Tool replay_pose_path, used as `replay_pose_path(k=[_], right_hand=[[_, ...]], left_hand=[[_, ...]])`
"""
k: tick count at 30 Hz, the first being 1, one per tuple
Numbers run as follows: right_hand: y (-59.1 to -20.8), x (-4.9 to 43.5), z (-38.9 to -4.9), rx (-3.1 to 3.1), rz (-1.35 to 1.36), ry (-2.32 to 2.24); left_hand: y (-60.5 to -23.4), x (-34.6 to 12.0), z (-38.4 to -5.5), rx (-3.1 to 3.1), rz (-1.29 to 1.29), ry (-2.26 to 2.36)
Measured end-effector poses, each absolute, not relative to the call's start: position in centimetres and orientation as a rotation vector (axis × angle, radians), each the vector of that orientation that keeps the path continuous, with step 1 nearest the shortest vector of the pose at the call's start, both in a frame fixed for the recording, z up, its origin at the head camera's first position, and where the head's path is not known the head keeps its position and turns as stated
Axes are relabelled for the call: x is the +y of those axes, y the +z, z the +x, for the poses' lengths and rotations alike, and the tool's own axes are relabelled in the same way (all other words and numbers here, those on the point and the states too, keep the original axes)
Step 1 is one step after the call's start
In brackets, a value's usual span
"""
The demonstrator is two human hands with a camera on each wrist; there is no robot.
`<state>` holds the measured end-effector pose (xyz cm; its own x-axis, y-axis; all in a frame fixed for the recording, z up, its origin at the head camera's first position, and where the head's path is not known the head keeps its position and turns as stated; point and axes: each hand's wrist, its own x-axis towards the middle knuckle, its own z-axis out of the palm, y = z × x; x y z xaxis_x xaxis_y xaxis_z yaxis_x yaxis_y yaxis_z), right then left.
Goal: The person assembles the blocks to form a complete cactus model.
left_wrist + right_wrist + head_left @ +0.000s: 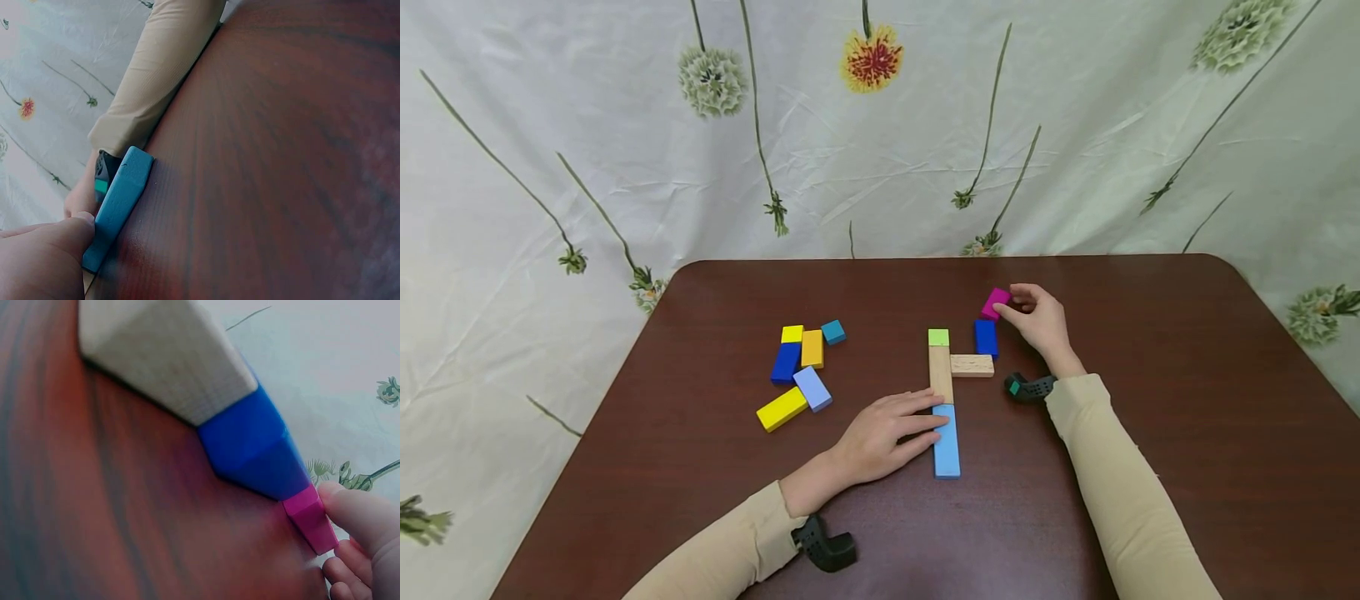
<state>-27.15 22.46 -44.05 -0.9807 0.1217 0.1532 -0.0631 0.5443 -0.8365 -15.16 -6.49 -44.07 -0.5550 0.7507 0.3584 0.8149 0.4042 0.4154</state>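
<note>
My right hand (1040,322) pinches a small magenta block (996,302) between thumb and fingers. That block meets the far end of a blue block (986,338), as the right wrist view also shows. The blue block stands against a plain wooden block (972,366), which juts right from an upright row. The row is made of a green block (938,337), a second wooden block (940,375) and a long light blue stretch (947,458). My left hand (883,437) lies with extended fingers across the joint between wood and light blue; its thumb is hidden in the head view.
To the left lies a loose group: a yellow bar (781,409), a pale blue block (813,389), a dark blue block (786,363), an orange-yellow block (812,349), a small yellow block (792,334) and a teal block (833,332). A floral cloth (910,167) hangs behind the brown table (685,467).
</note>
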Motion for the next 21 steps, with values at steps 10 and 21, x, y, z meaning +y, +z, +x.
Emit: replay_pose_path(k=[10, 21], right_hand=[[-44.01, 22.10, -27.52, -2.608, -0.029, 1.374], [-44.21, 21.86, -27.89, -2.657, 0.067, 1.369]], left_hand=[[-44.08, -6.53, -15.22, -2.534, -1.421, -0.853], [-44.17, -6.52, -15.20, -2.536, -1.427, -0.848]])
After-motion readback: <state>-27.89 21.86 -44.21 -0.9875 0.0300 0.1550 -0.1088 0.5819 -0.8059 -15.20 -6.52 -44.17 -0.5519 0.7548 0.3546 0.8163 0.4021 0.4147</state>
